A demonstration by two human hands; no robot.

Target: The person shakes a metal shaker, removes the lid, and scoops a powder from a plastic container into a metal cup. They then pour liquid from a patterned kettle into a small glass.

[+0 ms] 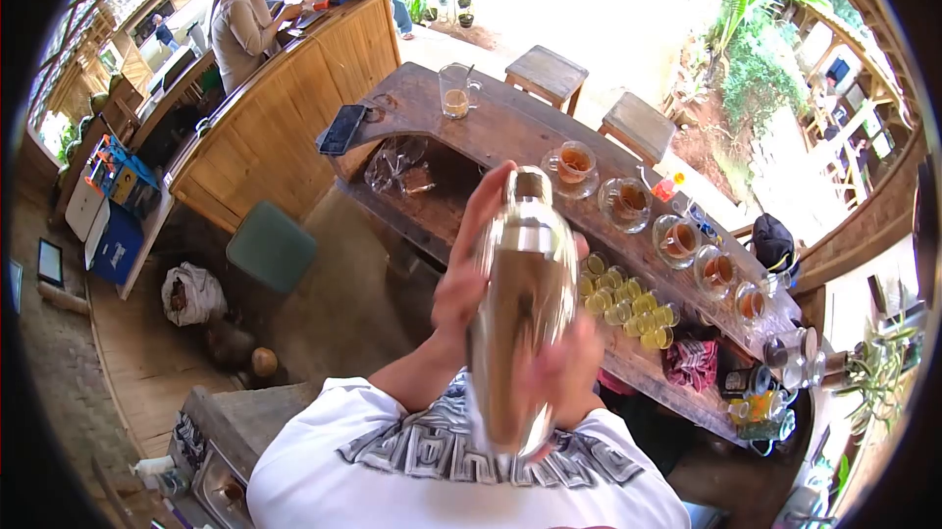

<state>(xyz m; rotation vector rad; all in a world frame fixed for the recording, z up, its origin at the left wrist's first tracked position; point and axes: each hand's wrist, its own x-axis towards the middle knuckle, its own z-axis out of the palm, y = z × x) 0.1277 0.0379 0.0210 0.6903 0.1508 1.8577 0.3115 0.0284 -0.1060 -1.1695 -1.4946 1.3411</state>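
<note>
A shiny metal cocktail shaker (527, 303) is held upright, slightly tilted, in front of my chest, its cap at the top. My left hand (466, 274) is wrapped round its left side, with fingers reaching up near the cap. Lower on the right side, my right hand (564, 362) grips the body and is blurred by motion. Beyond the shaker, a glass cup of brown drink (574, 164) stands on a saucer on the wooden counter (491, 141), with several similar cups in a row to the right.
Small yellowish glasses (628, 303) stand on the lower shelf beside a red patterned cloth (691, 364). A glass mug (455, 97) and a phone (342, 130) lie farther left. Stools (547, 73) are behind the counter; a person (238, 24) stands at another counter.
</note>
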